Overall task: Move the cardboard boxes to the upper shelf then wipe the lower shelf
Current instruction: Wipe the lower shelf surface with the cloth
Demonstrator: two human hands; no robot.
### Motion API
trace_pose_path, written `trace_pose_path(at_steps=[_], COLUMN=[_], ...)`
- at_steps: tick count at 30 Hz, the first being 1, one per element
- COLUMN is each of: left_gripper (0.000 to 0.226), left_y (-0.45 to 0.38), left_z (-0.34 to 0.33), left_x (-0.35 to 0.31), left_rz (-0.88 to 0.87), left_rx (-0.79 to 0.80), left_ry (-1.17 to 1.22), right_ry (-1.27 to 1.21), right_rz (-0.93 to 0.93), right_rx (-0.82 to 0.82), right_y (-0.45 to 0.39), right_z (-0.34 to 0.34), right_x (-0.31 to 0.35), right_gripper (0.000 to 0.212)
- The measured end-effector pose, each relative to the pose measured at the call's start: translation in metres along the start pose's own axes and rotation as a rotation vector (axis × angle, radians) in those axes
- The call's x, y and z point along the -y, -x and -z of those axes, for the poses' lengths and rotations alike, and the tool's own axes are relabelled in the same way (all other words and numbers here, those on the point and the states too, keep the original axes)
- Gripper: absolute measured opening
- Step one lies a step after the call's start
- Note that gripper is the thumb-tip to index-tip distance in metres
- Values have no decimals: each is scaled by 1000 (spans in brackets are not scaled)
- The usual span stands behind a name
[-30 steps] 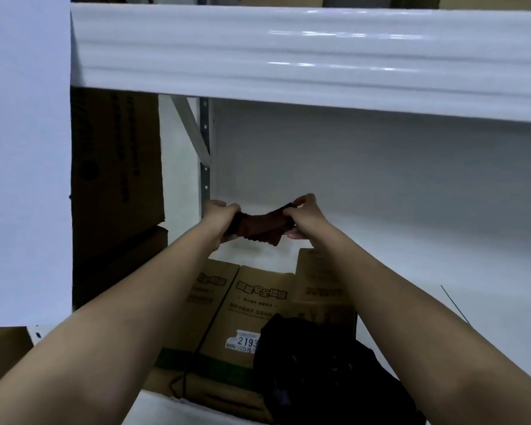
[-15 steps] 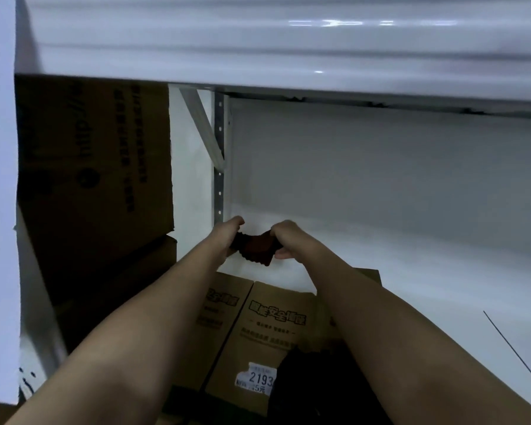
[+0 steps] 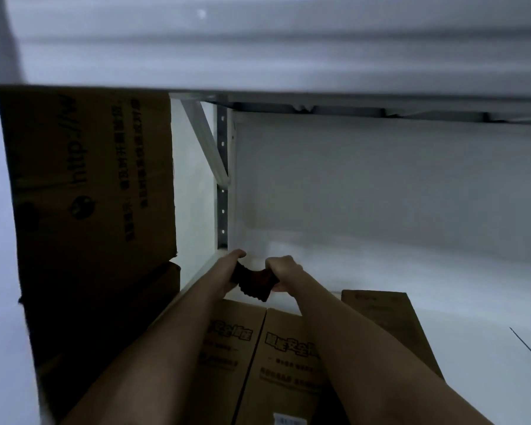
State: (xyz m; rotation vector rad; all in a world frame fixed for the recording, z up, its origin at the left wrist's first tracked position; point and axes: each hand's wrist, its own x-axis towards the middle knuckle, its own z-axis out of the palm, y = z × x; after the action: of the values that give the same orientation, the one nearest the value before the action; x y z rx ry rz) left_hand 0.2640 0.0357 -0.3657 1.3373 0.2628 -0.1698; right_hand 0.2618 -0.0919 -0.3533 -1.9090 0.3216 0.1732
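Observation:
Both my hands reach deep into the white lower shelf [image 3: 411,271]. My left hand [image 3: 227,266] and my right hand [image 3: 284,269] each grip one end of a dark reddish-brown cloth [image 3: 253,282], bunched between them just above the shelf's back left corner. Under my forearms lie printed cardboard boxes [image 3: 288,357] side by side, and another plain box [image 3: 387,320] sits to their right. The upper shelf's white front beam [image 3: 288,47] fills the top of the view.
A tall printed cardboard box [image 3: 89,179] stands at the left, on top of another dark box [image 3: 105,311]. A perforated metal upright with a diagonal brace [image 3: 222,167] marks the back left corner. A thin dark line [image 3: 528,348] crosses the shelf at right.
My head has dropped and moved closer, so the upper beam looms larger. Both hands have pushed farther into the shelf and drawn nearer together, bunching the cloth.

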Motion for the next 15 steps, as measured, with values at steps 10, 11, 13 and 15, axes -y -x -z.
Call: trace_pose_path(at_steps=[10, 11, 13, 15], left_gripper=[32, 31, 36, 44], left_y=[-20, -22, -27, -32], left_z=[11, 11, 10, 10], left_x=[15, 16, 19, 21], left_rz=[16, 24, 30, 30], left_rx=[18, 30, 32, 25], left_ry=[-88, -87, -98, -98], right_ry=[1, -17, -80, -139], right_rz=[-79, -83, -103, -129], right_rx=[128, 127, 143, 169], right_y=[-8, -8, -11, -11], right_z=[-13, -13, -14, -15], right_x=[-12, -13, -16, -20], right_gripper=[8, 7, 5, 2])
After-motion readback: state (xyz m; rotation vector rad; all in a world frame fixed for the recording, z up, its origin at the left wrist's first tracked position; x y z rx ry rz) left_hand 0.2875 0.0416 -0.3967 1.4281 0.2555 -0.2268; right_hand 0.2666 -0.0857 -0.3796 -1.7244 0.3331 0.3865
